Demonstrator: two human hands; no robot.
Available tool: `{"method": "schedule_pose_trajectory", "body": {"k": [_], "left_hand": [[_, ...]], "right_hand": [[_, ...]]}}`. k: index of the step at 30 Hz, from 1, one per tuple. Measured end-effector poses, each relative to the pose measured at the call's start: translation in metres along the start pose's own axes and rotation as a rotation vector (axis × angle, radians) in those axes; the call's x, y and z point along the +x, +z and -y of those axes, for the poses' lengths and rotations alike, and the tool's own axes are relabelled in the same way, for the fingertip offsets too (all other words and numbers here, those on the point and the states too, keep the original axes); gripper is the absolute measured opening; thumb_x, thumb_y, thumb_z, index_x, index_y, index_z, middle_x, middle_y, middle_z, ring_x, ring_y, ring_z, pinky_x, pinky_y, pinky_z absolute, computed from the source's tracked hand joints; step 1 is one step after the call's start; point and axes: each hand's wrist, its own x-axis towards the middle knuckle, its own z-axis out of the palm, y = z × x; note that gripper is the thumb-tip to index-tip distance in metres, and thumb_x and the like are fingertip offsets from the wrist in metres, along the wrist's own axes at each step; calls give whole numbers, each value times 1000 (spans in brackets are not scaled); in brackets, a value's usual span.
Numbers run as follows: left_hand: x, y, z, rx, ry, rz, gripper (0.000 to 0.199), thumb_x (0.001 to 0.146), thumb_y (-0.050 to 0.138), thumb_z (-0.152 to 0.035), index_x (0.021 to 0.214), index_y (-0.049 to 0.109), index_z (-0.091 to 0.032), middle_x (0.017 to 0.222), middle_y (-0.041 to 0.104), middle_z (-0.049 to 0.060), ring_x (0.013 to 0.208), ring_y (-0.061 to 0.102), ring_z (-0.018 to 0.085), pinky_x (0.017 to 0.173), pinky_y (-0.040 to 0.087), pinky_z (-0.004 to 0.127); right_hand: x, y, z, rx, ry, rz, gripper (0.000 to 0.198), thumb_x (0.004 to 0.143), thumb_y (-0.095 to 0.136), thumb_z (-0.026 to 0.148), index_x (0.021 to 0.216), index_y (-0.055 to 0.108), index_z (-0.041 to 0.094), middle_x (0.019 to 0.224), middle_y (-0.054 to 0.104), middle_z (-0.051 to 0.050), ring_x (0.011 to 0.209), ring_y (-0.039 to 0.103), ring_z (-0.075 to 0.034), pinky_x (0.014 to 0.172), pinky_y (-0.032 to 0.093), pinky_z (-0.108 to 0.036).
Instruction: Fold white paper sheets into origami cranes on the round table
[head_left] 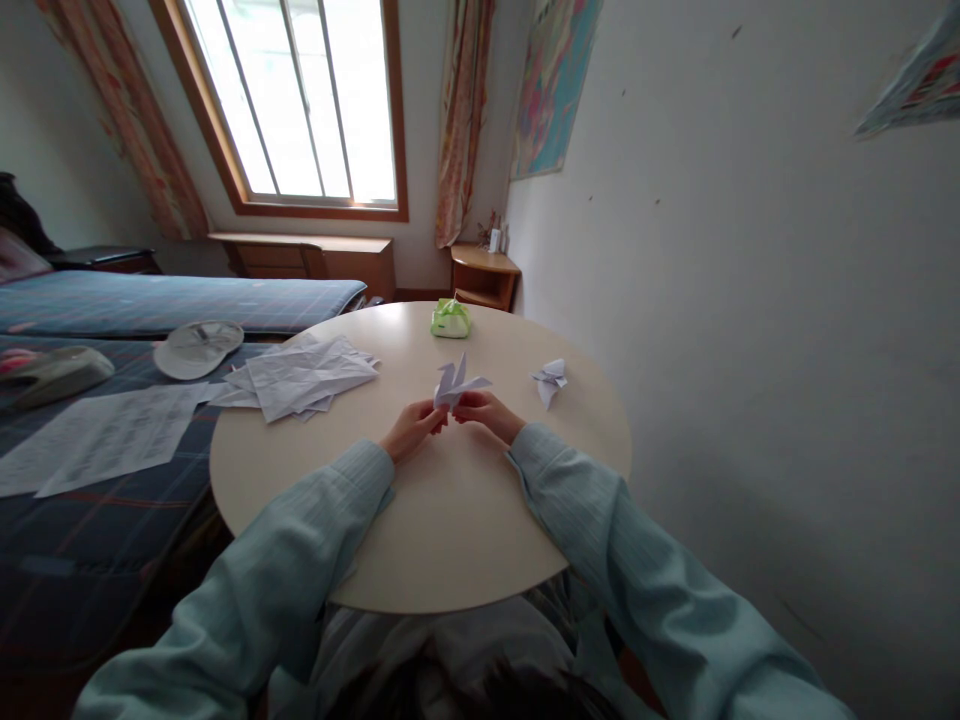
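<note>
Between my two hands, above the middle of the round table, is a white origami crane with its pointed tips sticking up and to the right. My left hand pinches its lower left side, fingers closed. On the right, my right hand has its fingers closed on the crane's lower right part. The fingertips of both hands hide the underside of the paper. Another folded white paper piece lies on the table to the right of my right hand.
Loose creased paper sheets are piled at the table's left edge. A green tissue pack sits at the far side. Left of the table, a bed bears printed sheets and a white cap. A wall stands close on the right.
</note>
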Motion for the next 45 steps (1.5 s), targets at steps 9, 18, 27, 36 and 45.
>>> {"method": "schedule_pose_trajectory", "body": {"k": [9, 18, 27, 36, 45], "left_hand": [[3, -8, 7, 393, 146, -51, 40, 79, 37, -43, 58, 55, -15, 49, 46, -3, 48, 40, 8, 49, 29, 20], [4, -7, 14, 503, 199, -111, 25, 74, 48, -38, 73, 59, -16, 58, 55, -1, 51, 43, 8, 50, 31, 20], [3, -7, -5, -65, -42, -76, 24, 64, 56, -36, 71, 58, -12, 56, 56, 1, 53, 49, 11, 51, 35, 22], [0, -5, -5, -262, -206, 101, 22, 61, 60, -34, 66, 59, -12, 56, 56, 2, 52, 48, 10, 50, 33, 22], [6, -5, 9, -7, -60, -11, 21, 63, 56, -32, 66, 65, -13, 60, 62, 2, 58, 51, 11, 54, 37, 21]], "right_hand": [[0, 2, -4, 23, 50, -128, 34, 49, 71, 41, 67, 62, 14, 60, 58, 0, 58, 52, -10, 57, 42, -24], [-3, 4, 2, -57, -24, -127, 29, 50, 71, 33, 67, 61, 12, 58, 58, 1, 57, 50, -10, 58, 40, -25], [0, -2, 2, -101, -93, -436, 44, 54, 68, 29, 93, 53, 17, 90, 58, -4, 73, 54, -12, 69, 44, -28], [-1, 0, 6, -160, -142, -387, 33, 56, 66, 37, 81, 60, 16, 85, 62, -4, 80, 54, -15, 73, 44, -28], [0, 1, 0, -184, -55, -272, 23, 63, 55, 37, 60, 58, 14, 50, 53, 3, 49, 46, -9, 49, 36, -21]]}}
